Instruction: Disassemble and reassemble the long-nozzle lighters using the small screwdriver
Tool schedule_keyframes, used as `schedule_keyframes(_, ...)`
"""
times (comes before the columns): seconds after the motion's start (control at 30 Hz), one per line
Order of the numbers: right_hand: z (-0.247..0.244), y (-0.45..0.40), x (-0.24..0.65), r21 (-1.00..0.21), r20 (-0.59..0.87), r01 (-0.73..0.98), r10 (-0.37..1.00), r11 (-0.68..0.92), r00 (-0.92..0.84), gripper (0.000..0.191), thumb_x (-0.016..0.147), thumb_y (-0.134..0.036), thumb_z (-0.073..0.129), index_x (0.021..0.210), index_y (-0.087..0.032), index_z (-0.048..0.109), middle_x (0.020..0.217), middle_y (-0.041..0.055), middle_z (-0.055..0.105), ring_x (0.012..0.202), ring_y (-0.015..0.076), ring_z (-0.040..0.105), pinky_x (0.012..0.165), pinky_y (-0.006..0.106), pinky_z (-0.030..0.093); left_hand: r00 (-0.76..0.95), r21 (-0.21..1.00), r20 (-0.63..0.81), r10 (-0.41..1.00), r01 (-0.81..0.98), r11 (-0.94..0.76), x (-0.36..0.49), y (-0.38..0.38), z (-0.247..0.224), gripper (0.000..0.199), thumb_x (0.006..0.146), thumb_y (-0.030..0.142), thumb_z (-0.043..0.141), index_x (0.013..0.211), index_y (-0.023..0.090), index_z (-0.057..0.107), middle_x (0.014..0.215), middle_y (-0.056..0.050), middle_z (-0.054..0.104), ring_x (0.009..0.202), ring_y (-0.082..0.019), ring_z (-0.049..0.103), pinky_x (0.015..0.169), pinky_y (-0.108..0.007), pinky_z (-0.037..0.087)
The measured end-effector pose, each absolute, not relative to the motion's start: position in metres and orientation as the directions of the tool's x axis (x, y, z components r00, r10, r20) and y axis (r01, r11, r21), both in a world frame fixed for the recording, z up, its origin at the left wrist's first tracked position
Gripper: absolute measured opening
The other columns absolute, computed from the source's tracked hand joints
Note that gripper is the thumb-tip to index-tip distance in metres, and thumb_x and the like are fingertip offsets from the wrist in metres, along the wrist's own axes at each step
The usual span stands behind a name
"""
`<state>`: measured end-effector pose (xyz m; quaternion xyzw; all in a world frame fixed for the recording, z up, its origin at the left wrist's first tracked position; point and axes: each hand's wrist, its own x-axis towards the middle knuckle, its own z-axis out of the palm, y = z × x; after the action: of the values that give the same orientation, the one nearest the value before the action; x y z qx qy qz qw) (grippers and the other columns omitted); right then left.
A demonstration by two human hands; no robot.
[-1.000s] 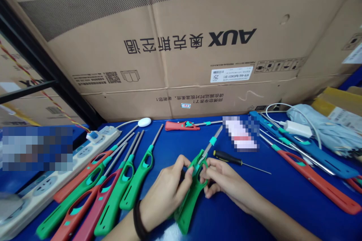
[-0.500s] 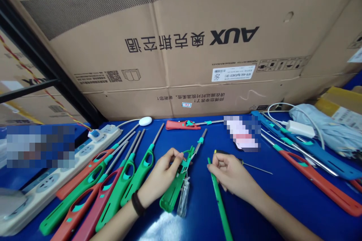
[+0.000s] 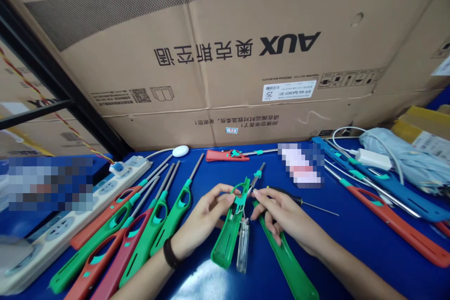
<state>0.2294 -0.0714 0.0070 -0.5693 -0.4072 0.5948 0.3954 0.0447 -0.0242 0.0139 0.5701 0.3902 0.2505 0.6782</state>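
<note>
Head view: nearest, on the right of the blue desk [image 3: 197, 248], a green half-shell [image 3: 291, 267] slants away from the near edge, its far end held in the curled fingers of the right hand [image 3: 290, 218]. That hand's thumb and forefinger are pinched narrow by a thin wire at the base of a metal tube [image 3: 259, 170]; whether they touch it, I cannot tell. To its left, the left hand [image 3: 204, 218] (a dark band [image 3: 170, 253] circles that wrist) grips the other green half-shell [image 3: 225, 243] near its trigger end, hollow side up with the inner parts showing. A clear tank [image 3: 243, 248] hangs just beside that shell on its right.

At the left, six lighters [image 3: 117, 265] in orange, green and crimson lie side by side, tubes pointing far. Beyond them runs a white power strip [image 3: 84, 208]. On the right rest an orange lighter [image 3: 404, 229] and a blue handle [image 3: 411, 201]; a screwdriver [image 3: 293, 197] lies partly behind the right hand. Farther off are a red lighter [image 3: 225, 155], a white oval object [image 3: 180, 151] and a white block [image 3: 374, 159] with a cable. Farthest stands a large cardboard panel [image 3: 211, 89], its lettering upside down.
</note>
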Motion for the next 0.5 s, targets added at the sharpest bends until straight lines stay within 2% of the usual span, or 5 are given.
schedule_keyframes(0.13, 0.0085, -0.0703, 0.2295, -0.924, -0.365, -0.103, 0.930, -0.367, -0.044, 0.035, 0.084, -0.050, 0.055, 0.091, -0.016, 0.054, 0.082, 0.0029, 0.062, 0.041, 0.0034, 0.048, 0.032, 0.014, 0.041, 0.612, 0.965, -0.227, 0.758, 0.033, 0.262, 0.0443, -0.0254, 0.0148, 0.032, 0.083, 0.045, 0.059, 0.103, 0.020, 0.054, 0.079, 0.000, 0.059, 0.067, -0.013, 0.058, 0.055, -0.020, 0.045)
schedule_keyframes(0.23, 0.0083, -0.0700, 0.2301, -0.923, -0.325, -0.199, 0.944, -0.328, -0.050, 0.034, 0.082, -0.050, 0.058, 0.084, -0.016, 0.056, 0.079, 0.0007, 0.057, 0.049, 0.0042, 0.050, 0.034, 0.012, 0.041, 0.667, 0.951, -0.228, 0.709, -0.004, 0.309, 0.0445, -0.0269, 0.0168, 0.028, 0.084, 0.043, 0.059, 0.099, 0.020, 0.053, 0.081, 0.000, 0.063, 0.071, -0.015, 0.062, 0.060, -0.024, 0.050)
schedule_keyframes(0.33, 0.0093, -0.0705, 0.2311, -0.920, -0.290, -0.278, 0.957, -0.275, 0.011, 0.032, 0.080, -0.047, 0.063, 0.086, -0.016, 0.057, 0.078, -0.0007, 0.053, 0.052, 0.0037, 0.047, 0.034, 0.011, 0.039, 0.665, 0.941, -0.222, 0.713, -0.046, 0.336, 0.0451, -0.0275, 0.0181, 0.025, 0.084, 0.041, 0.060, 0.091, 0.019, 0.052, 0.077, 0.000, 0.064, 0.065, -0.013, 0.063, 0.058, -0.023, 0.051)
schedule_keyframes(0.4, 0.0112, -0.0709, 0.2315, -0.931, -0.243, -0.298, 0.968, -0.213, 0.066, 0.032, 0.077, -0.047, 0.065, 0.089, -0.018, 0.057, 0.077, -0.0018, 0.052, 0.054, 0.0042, 0.046, 0.035, 0.011, 0.039, 0.653, 0.936, -0.224, 0.723, -0.061, 0.346, 0.0456, -0.0278, 0.0185, 0.026, 0.084, 0.042, 0.060, 0.089, 0.019, 0.051, 0.074, 0.001, 0.064, 0.061, -0.013, 0.064, 0.054, -0.022, 0.051)
schedule_keyframes(0.5, 0.0135, -0.0716, 0.2310, -0.961, -0.133, -0.257, 0.984, -0.099, 0.121, 0.035, 0.075, -0.047, 0.067, 0.093, -0.019, 0.057, 0.072, -0.0034, 0.049, 0.052, 0.0044, 0.046, 0.037, 0.012, 0.040, 0.653, 0.926, -0.262, 0.710, -0.038, 0.376, 0.0467, -0.0286, 0.0187, 0.029, 0.083, 0.045, 0.060, 0.090, 0.020, 0.048, 0.079, -0.001, 0.067, 0.065, -0.018, 0.068, 0.050, -0.023, 0.052)
